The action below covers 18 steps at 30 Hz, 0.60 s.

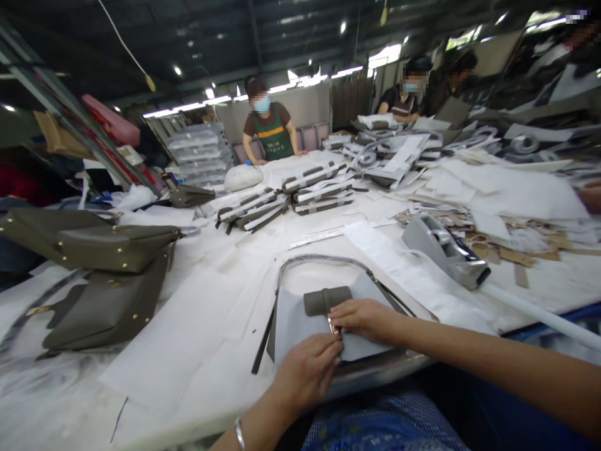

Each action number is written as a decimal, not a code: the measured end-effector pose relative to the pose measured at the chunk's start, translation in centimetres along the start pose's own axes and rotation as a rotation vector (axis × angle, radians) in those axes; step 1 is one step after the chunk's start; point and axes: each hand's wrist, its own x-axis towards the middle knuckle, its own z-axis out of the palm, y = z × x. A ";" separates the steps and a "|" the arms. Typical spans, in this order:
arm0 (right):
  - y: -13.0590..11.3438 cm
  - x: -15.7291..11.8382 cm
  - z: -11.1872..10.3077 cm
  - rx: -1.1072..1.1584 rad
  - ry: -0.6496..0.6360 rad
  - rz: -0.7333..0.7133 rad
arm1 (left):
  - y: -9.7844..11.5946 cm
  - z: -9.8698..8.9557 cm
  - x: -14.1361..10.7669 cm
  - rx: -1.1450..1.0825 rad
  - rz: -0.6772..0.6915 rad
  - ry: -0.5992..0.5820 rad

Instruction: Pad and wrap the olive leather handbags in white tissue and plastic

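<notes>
Handbag point(287, 322) of olive-grey leather-like material, overlaid with pale sheeting, lies flat at the near edge of the white worktable point(225, 351). Its grey-wrapped curved handle point(319, 257) points to the far side. The left hand point(305, 369), fingers bent, and the right hand point(364, 318), fingers extended flat, meet at a small gold-coloured metal clasp point(333, 326); whether either grips it, I cannot tell. A grey tape dispenser point(429, 241) stands to the right.
</notes>
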 end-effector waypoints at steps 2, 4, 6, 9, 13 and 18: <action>0.1 0.8 -0.2 -0.096 -0.015 -0.032 | 0.4 -0.1 0.1 -0.008 -0.022 0.028; 0.6 1.8 -0.4 -0.181 -0.046 -0.087 | 0.5 -0.2 0.2 0.026 0.010 0.076; 1.3 2.6 -0.5 -0.236 -0.066 -0.158 | 0.3 -0.1 0.1 0.080 0.059 0.131; 1.8 3.2 -0.5 -0.305 -0.095 -0.225 | -0.4 0.9 -0.1 0.193 0.136 0.213; 0.6 3.3 -0.2 -0.421 -0.112 -0.179 | -1.8 2.9 -0.6 0.319 0.239 0.303; -1.3 2.5 -1.8 -0.335 -0.105 -0.001 | -3.1 5.3 -1.7 0.399 0.262 0.337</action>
